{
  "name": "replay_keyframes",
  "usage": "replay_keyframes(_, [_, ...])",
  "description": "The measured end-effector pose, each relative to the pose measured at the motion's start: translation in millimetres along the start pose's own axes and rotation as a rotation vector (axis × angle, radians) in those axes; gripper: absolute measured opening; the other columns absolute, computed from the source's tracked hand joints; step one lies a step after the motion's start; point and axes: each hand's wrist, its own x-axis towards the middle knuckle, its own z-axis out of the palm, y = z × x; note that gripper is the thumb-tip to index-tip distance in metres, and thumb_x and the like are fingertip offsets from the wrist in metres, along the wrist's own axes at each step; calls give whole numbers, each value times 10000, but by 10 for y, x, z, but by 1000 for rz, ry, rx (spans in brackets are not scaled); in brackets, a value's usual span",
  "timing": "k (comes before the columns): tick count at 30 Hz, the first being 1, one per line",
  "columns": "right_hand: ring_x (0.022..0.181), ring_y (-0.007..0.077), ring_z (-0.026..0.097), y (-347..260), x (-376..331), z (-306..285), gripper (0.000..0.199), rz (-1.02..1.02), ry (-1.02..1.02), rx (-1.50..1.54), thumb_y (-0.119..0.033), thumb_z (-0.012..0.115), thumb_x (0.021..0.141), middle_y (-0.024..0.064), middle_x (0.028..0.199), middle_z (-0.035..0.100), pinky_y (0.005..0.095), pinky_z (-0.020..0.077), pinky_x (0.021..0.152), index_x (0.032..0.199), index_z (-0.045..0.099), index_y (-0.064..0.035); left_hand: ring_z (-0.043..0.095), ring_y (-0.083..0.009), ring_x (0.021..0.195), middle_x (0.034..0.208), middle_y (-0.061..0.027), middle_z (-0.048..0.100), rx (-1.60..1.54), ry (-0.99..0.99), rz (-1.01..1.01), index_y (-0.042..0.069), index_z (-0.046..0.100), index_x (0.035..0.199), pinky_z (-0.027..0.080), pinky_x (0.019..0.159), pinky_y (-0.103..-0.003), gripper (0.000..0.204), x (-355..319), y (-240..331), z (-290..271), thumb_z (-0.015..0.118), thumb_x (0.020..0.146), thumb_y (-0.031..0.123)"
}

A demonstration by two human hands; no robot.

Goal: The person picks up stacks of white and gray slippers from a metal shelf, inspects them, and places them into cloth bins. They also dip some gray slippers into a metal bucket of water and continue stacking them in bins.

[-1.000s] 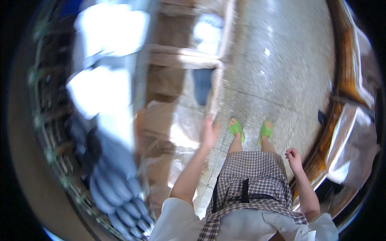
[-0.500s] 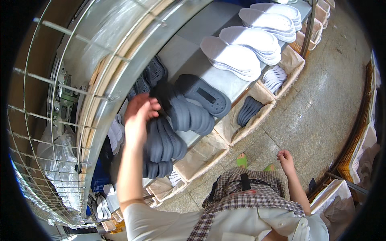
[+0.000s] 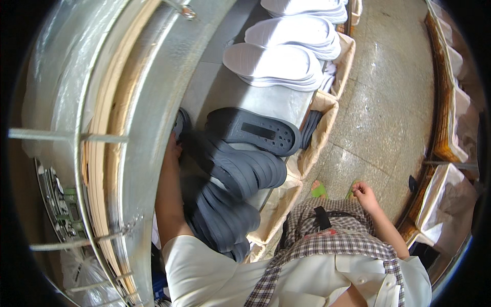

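A curved metal housing [image 3: 153, 77] filled the left of the view, and a grey worktable [image 3: 276, 102] ran beside it above a speckled floor [image 3: 388, 112]. Fabric-lined bins [image 3: 279, 204] hung along the table edge. On the table's far part lay stacks of white insoles [image 3: 279, 64]; nearer the person lay a fanned stack of dark grey soles [image 3: 230, 179], with one dark sole [image 3: 255, 132] on top, its long axis running left to right across the table. The left hand [image 3: 174, 146] reached to the stack's left end, close against the housing, so the soles lay immediately to the right of the fingers. The hand was partly hidden by the housing and the soles; whether its fingers gripped a sole could not be told. The right hand [image 3: 364, 193] hung at the person's side, well apart from the stack, fingers loosely curled and holding nothing. The left hand was plainly the nearer one.
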Motion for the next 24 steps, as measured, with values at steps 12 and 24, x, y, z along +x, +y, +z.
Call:
replay_keyframes(12, [799, 138, 556, -855, 19, 108, 226, -211, -81, -158, -156, 602, 831, 70, 871, 585, 285, 462, 715, 1008, 566, -20, 591, -297, 875, 1085, -192, 520, -840, -824, -199, -29, 419, 1195, 510, 697, -353, 332, -1900, 797, -112, 407, 920, 155])
replay_keyframes(24, [1304, 274, 237, -2725, -673, -296, 969, -547, -738, 860, -586, 554, 801, 132, 1452, 153, 406, 264, 1036, 1440, -46, -173, 627, -240, 798, 1079, -143, 550, -285, -1078, -45, 74, 355, 1281, 565, 575, -296, 513, -5342, -293, 1159, 600, 831, 64])
